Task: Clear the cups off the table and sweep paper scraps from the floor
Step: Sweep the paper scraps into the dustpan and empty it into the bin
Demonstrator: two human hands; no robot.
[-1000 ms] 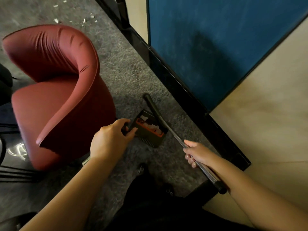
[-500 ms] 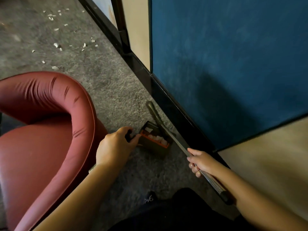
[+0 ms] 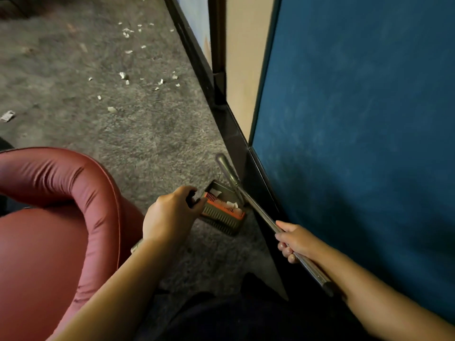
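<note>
- So, left hand [image 3: 172,215] is knuckles-up, forearm coming in from the lower left, fingers curled round the dark handle of the dustpan [image 3: 222,210].
- Right hand [image 3: 295,239] is wrapped round the metal broom handle [image 3: 261,215], thumb on top along the shaft, fingertips [image 3: 286,252] showing below it; forearm comes in from the lower right.
- Broom handle runs diagonally, low end past the far side of the dustpan, top end behind the right wrist.
- Versus half a second ago: view has tipped up and toward the open floor, so more carpet [image 3: 152,134] beyond the dustpan shows and the red chair [image 3: 56,217] sits lower and further left. Both grips look unchanged. Dustpan still at the base of the wall.
- Dustpan: dark, boxy, with an orange strip and comb teeth along the near edge; a few white scraps lie inside. It sits on the carpet, just beside the black baseboard [image 3: 231,129], between the chair and the blue wall panel [image 3: 357,119].
- Paper scraps [image 3: 123,75]: small white bits scattered loose on the carpet well beyond the dustpan, near the baseboard; one larger piece [image 3: 7,116] far left of the dustpan.
- Cream wall section beyond the blue panel.
</note>
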